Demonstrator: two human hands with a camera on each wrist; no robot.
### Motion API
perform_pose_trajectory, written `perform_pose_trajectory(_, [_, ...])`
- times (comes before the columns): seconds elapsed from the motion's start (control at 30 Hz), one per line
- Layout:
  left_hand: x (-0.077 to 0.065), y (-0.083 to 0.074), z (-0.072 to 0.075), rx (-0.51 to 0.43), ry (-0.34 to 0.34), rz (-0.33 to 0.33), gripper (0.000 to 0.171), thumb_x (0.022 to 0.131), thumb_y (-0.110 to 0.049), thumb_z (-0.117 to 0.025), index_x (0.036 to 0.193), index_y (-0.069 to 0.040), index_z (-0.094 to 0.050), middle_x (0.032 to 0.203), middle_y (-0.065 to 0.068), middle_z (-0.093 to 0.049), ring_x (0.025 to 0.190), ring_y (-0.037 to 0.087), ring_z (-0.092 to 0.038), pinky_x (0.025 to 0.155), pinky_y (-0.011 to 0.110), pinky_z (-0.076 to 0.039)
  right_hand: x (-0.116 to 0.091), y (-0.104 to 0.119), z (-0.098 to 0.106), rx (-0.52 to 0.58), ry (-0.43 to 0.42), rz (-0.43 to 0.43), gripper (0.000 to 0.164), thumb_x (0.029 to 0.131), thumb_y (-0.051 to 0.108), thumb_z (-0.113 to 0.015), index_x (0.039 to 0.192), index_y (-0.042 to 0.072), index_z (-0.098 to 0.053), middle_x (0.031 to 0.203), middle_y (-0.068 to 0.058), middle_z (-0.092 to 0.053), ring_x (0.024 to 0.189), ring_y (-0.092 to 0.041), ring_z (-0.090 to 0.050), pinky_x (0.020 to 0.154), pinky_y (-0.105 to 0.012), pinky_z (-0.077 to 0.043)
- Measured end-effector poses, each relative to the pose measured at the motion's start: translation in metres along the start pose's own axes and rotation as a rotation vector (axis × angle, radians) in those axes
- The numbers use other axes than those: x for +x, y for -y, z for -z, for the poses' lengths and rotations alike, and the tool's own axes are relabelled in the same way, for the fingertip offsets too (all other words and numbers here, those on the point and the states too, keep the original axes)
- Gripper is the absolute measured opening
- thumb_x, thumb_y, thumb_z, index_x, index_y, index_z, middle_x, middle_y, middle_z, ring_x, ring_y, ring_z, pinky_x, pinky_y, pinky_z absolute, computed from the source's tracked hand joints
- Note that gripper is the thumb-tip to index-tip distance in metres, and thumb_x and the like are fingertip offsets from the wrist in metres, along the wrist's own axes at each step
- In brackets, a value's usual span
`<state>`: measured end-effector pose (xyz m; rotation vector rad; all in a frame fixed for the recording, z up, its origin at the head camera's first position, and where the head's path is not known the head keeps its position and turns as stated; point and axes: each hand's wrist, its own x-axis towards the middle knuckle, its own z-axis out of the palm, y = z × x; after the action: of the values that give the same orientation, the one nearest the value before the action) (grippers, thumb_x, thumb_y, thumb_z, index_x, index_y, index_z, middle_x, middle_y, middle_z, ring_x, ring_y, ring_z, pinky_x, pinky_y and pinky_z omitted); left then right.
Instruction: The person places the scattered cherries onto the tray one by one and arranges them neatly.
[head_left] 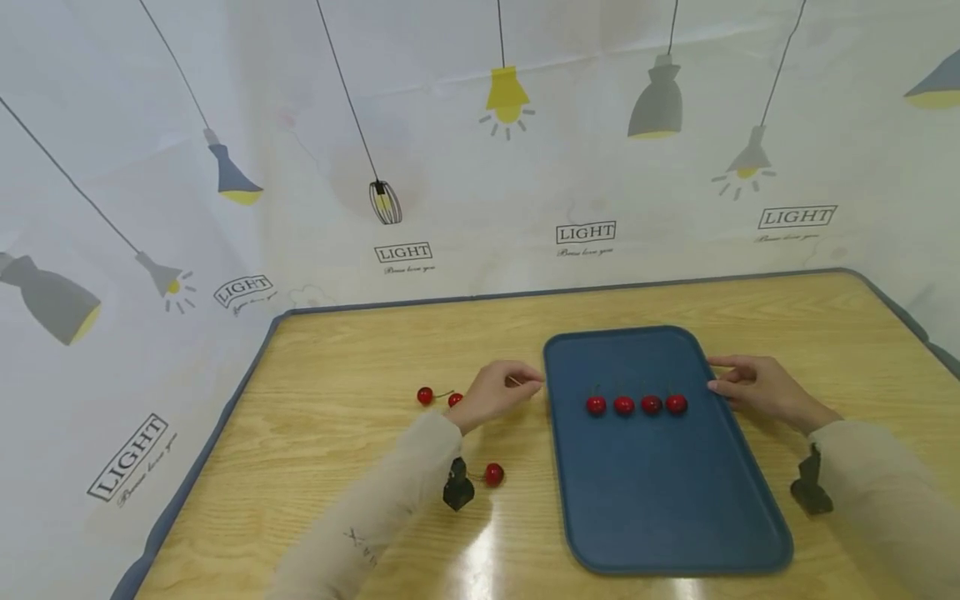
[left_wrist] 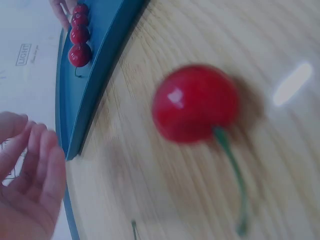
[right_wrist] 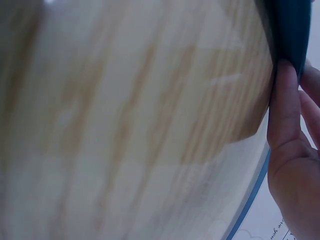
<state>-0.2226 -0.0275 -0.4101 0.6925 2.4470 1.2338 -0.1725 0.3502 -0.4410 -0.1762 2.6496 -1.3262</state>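
A blue tray [head_left: 660, 492] lies on the table, with a row of several red cherries [head_left: 624, 406] across its upper half. My right hand [head_left: 765, 387] holds the tray's right rim; in the right wrist view the thumb [right_wrist: 286, 95] lies along one side of the rim and fingers lie on the other. Close beside the left rim is my left hand [head_left: 498, 392], its fingers loosely bent and holding nothing. In the left wrist view its thumb and fingertips come close together. Under the left wrist a stemmed cherry [left_wrist: 195, 102] rests on the wood.
Left of the left hand lie two more cherries, one in plain sight [head_left: 425, 396] and one partly hidden by the hand [head_left: 454, 400]. The wooden table [head_left: 337, 375] has a blue edge [head_left: 480, 297] along a lamp-patterned wall covering [head_left: 465, 183]. A small black device [head_left: 458, 485] sits at the left wrist.
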Motion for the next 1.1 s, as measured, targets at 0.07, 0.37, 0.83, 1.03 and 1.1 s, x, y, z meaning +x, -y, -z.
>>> perform_pose_trajectory(0.07, [-0.007,0.003,0.006,-0.002,-0.006,0.014,0.023,0.089,-0.019,-0.055,0.105,-0.006,-0.064,0.096,0.0,-0.062,0.077,0.012,-0.056,0.068,0.024,-0.046,0.0,0.0,0.0,0.0,-0.001,-0.004,0.056,0.087,0.017,-0.058,0.128,-0.012,-0.035,0.091,-0.018,-0.061,0.074,-0.008,-0.06,0.062,-0.026,-0.051])
perform_pose_trajectory(0.37, [-0.035,0.02,0.022,-0.012,-0.033,0.061,0.023,0.088,-0.018,-0.055,0.104,-0.003,-0.063,0.095,0.002,-0.061,0.081,0.016,-0.056,0.069,0.026,-0.046,-0.001,-0.002,0.001,0.01,0.0,-0.014,0.056,0.087,0.018,-0.058,0.128,-0.012,-0.035,0.092,-0.018,-0.061,0.074,-0.008,-0.06,0.063,-0.026,-0.051])
perform_pose_trajectory(0.83, [-0.053,0.043,0.042,-0.019,-0.156,0.086,0.02,0.087,-0.015,-0.057,0.104,-0.006,-0.064,0.097,0.001,-0.062,0.086,0.015,-0.055,0.077,0.034,-0.044,-0.001,-0.002,0.001,0.01,0.008,-0.013,0.059,0.086,0.021,-0.058,0.13,-0.011,-0.035,0.093,-0.019,-0.06,0.076,-0.008,-0.06,0.064,-0.027,-0.051])
perform_pose_trajectory(1.03, [-0.055,0.047,0.041,0.002,-0.188,0.102,0.017,0.084,-0.009,-0.06,0.1,-0.005,-0.065,0.1,0.004,-0.058,0.093,0.021,-0.052,0.082,0.038,-0.043,-0.001,0.001,0.001,0.023,0.01,-0.019,0.057,0.087,0.019,-0.058,0.129,-0.011,-0.035,0.093,-0.018,-0.061,0.075,-0.009,-0.06,0.064,-0.027,-0.051])
perform_pose_trajectory(1.1, [-0.055,0.048,0.041,0.003,-0.191,0.11,0.017,0.083,-0.007,-0.061,0.099,-0.005,-0.065,0.101,0.005,-0.056,0.095,0.023,-0.051,0.083,0.038,-0.043,0.0,0.002,0.0,0.025,0.011,-0.017,0.057,0.087,0.019,-0.058,0.129,-0.012,-0.035,0.092,-0.018,-0.061,0.075,-0.009,-0.06,0.064,-0.027,-0.051])
